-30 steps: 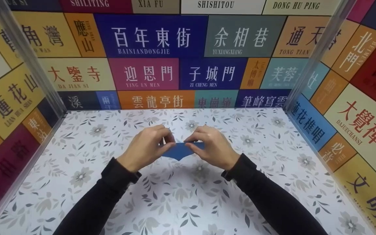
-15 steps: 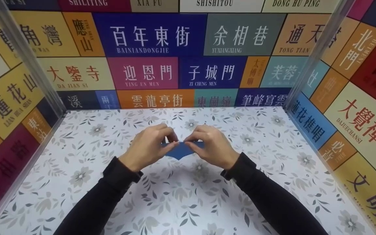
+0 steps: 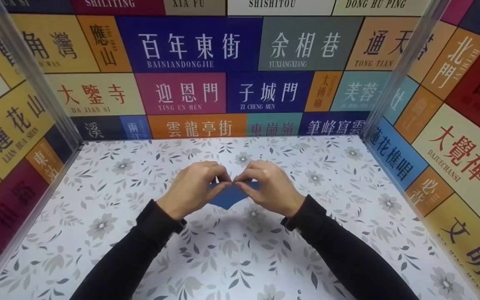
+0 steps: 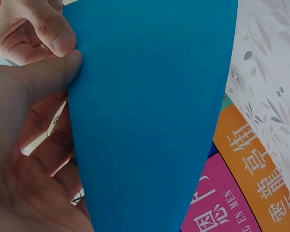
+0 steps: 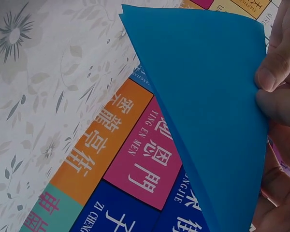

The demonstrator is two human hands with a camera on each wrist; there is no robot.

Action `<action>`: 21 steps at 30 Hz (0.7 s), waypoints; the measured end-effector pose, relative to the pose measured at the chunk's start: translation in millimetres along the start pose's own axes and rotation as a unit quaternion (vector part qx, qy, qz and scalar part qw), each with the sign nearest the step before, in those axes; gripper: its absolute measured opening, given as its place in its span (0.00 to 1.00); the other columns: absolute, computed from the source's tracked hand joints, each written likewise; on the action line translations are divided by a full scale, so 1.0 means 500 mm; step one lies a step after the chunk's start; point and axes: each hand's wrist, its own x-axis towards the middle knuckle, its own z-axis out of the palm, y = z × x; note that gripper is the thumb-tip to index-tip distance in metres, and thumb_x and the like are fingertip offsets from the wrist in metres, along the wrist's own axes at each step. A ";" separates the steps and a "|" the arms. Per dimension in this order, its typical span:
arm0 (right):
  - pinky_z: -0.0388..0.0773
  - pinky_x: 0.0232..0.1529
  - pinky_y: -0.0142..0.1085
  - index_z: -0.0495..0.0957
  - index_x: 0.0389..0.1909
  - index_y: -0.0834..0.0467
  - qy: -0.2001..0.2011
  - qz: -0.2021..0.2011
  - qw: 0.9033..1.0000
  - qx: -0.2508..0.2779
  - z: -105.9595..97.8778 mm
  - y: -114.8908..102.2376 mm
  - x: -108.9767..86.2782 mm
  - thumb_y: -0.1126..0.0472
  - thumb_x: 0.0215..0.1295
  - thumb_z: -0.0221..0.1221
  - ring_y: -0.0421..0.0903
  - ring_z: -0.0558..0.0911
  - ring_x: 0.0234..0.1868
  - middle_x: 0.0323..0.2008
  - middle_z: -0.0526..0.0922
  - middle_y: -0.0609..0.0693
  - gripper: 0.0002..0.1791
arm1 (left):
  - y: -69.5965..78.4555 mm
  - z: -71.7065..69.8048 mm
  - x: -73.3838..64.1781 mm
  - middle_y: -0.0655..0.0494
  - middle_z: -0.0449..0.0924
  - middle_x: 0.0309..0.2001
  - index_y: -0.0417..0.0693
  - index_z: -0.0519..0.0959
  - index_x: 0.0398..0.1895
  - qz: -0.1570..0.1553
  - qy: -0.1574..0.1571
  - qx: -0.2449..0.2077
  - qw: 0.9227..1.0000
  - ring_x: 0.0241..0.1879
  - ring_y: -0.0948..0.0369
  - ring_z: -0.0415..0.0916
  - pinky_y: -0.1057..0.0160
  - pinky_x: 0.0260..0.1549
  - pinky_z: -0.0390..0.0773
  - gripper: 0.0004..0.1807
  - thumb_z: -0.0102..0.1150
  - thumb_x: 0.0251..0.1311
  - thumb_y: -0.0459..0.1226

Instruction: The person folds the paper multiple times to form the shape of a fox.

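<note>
A sheet of blue paper [image 3: 226, 199] folded into a triangle hangs in front of me, its point downward in the head view. In the right wrist view, a second layer shows along the slanting side of the folded paper [image 5: 208, 96]. My left hand [image 3: 196, 183] pinches the top folded edge between thumb and fingertips. Close beside it, my right hand [image 3: 271, 185] pinches the same edge. Thumb tips of both hands nearly meet at the middle of that edge, as the left wrist view of the paper [image 4: 150, 106] also shows. The hands cover the paper's outer corners in the head view.
Below the hands spreads a white tabletop [image 3: 231, 258] printed with grey flowers and leaves. Coloured panels [image 3: 190, 43] with Chinese lettering wall in the back and both sides. Clear strips [image 3: 390, 83] run up the two back corners.
My left hand has slid right along the paper's top edge until its fingertips sit against those of my right hand. The right hand has hardly moved.
</note>
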 end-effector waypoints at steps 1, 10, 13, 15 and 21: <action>0.89 0.48 0.47 0.96 0.45 0.55 0.000 0.001 1.000 -0.001 -0.001 -0.001 0.000 0.61 0.75 0.79 0.50 0.90 0.41 0.38 0.93 0.51 0.03 | 0.000 -0.001 -0.001 0.56 0.95 0.41 0.53 0.95 0.45 0.001 0.000 -0.001 1.000 0.41 0.58 0.92 0.58 0.41 0.93 0.03 0.81 0.73 0.36; 0.90 0.46 0.44 0.97 0.45 0.54 -0.013 0.010 1.000 0.007 0.000 -0.003 0.002 0.61 0.74 0.79 0.48 0.90 0.40 0.38 0.94 0.50 0.03 | -0.007 -0.005 -0.010 0.57 0.97 0.40 0.52 0.96 0.43 0.009 0.002 0.000 1.000 0.39 0.60 0.93 0.60 0.42 0.94 0.01 0.81 0.74 0.38; 0.90 0.46 0.45 0.96 0.44 0.54 -0.011 0.009 1.000 0.010 -0.002 -0.003 0.000 0.62 0.74 0.79 0.48 0.90 0.40 0.38 0.94 0.50 0.03 | -0.010 -0.007 -0.013 0.57 0.96 0.40 0.54 0.95 0.42 0.007 0.006 -0.001 1.000 0.39 0.61 0.92 0.61 0.41 0.93 0.02 0.82 0.73 0.37; 0.89 0.47 0.45 0.96 0.44 0.55 -0.010 0.009 1.000 0.011 -0.005 -0.002 -0.002 0.62 0.73 0.79 0.48 0.90 0.40 0.38 0.93 0.50 0.02 | -0.013 -0.009 -0.017 0.58 0.96 0.39 0.54 0.95 0.41 0.004 0.008 -0.002 1.000 0.38 0.62 0.92 0.61 0.40 0.92 0.02 0.82 0.72 0.37; 0.88 0.47 0.46 0.97 0.44 0.54 -0.018 0.011 1.000 0.019 -0.007 0.001 -0.006 0.62 0.74 0.79 0.48 0.90 0.40 0.37 0.94 0.50 0.02 | -0.019 -0.013 -0.024 0.58 0.96 0.39 0.54 0.95 0.40 0.003 0.006 -0.006 1.000 0.38 0.62 0.92 0.61 0.40 0.92 0.02 0.82 0.72 0.39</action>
